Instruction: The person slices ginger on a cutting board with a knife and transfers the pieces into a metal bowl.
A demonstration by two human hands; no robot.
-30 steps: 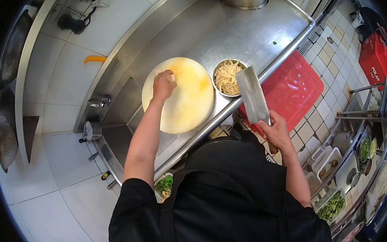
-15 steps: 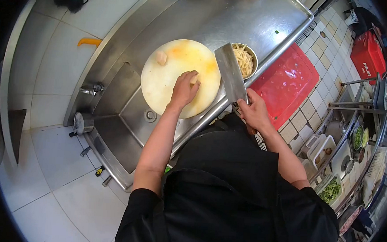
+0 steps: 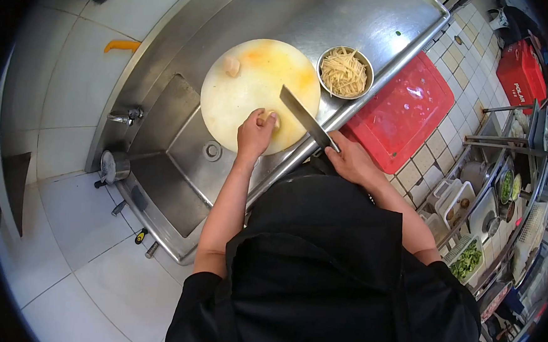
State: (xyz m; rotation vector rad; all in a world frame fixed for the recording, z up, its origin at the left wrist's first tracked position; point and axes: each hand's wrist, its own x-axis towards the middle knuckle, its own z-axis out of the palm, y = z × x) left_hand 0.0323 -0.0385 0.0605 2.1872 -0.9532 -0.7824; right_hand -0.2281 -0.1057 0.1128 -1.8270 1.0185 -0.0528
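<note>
My left hand [image 3: 254, 135] rests on the round white cutting board [image 3: 231, 106], its fingers and thumb closed around a small pale yellow food chunk [image 3: 274, 120]. My right hand [image 3: 352, 158] grips a cleaver [image 3: 304, 118] by the handle end. Its broad blade is seen nearly edge-on, tilted and pointing up and left over the board's right side, just right of the chunk. A second pale chunk [image 3: 231, 66] lies near the board's upper left. Beside the board's upper right stands a round metal bowl [image 3: 322, 80] full of thin pale strips [image 3: 344, 72].
The board sits on a steel sink counter [image 3: 277, 14], partly over a basin [image 3: 166, 192]. A faucet [image 3: 125, 115] is at the left. Beyond the counter's front edge lies a red lid-like panel [image 3: 403, 113]. Shelves with food containers [image 3: 466, 261] stand at the right.
The cleaver has come away from in front of the bowl and turned from broadside to nearly edge-on, nearer the left hand. The left hand has shifted slightly down the board with the chunk.
</note>
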